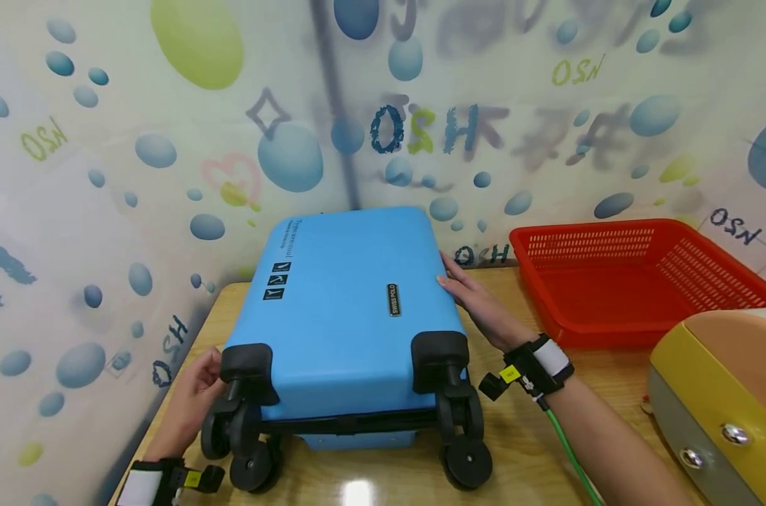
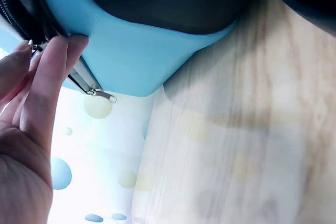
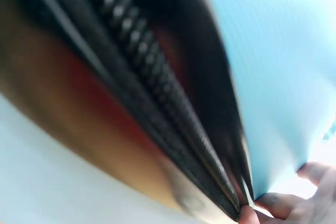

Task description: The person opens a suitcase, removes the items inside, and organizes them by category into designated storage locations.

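A light blue hard-shell suitcase [image 1: 351, 302] lies flat on the wooden table, its black wheels [image 1: 467, 462] toward me. At its left side, my left hand [image 1: 190, 393] pinches a small metal zipper pull [image 2: 32, 45] between thumb and fingers. A second zipper pull [image 2: 102, 96] hangs lower on that seam in the left wrist view. My right hand [image 1: 487, 309] rests against the right side, fingers extended and fingertips along the shell's edge. The black zipper [image 3: 152, 61] runs up to those fingertips in the right wrist view. The suitcase's underside is hidden.
A red plastic basket [image 1: 611, 330] stands at the back right. Nearer, at the right edge, is a yellow and grey case [image 1: 705, 379] with metal studs. A patterned wall covering [image 1: 383, 183] rises behind the table [image 1: 516, 436] and along its left.
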`<state>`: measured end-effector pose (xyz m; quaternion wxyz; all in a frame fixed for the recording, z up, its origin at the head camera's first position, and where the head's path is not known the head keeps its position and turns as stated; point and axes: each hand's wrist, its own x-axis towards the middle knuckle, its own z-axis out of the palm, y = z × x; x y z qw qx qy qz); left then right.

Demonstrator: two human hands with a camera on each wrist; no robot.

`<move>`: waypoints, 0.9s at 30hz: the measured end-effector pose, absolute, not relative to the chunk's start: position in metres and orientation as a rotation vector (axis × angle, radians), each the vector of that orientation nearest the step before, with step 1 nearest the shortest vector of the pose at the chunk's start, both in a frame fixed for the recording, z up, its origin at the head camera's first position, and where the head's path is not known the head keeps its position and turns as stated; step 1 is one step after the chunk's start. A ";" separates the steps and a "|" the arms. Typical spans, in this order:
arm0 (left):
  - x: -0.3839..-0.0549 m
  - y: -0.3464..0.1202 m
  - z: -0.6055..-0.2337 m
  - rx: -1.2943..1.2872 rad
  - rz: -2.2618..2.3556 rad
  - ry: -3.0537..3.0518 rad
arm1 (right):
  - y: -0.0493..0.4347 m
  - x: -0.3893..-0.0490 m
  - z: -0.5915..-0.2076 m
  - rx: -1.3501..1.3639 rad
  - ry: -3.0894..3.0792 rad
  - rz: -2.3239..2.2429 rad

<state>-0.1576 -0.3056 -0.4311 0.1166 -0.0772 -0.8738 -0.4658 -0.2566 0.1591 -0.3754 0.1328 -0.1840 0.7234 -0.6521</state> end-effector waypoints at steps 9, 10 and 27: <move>-0.161 -0.303 -0.428 -0.231 -1.483 -2.528 | 0.160 -0.255 -0.375 -0.537 2.101 -1.884; -0.161 -0.303 -0.428 -0.239 -1.500 -2.519 | 0.161 -0.255 -0.374 -0.538 2.101 -1.885; -0.171 -0.247 -0.411 -0.339 -1.707 -2.538 | 0.218 -0.245 -0.365 -0.479 2.079 -1.845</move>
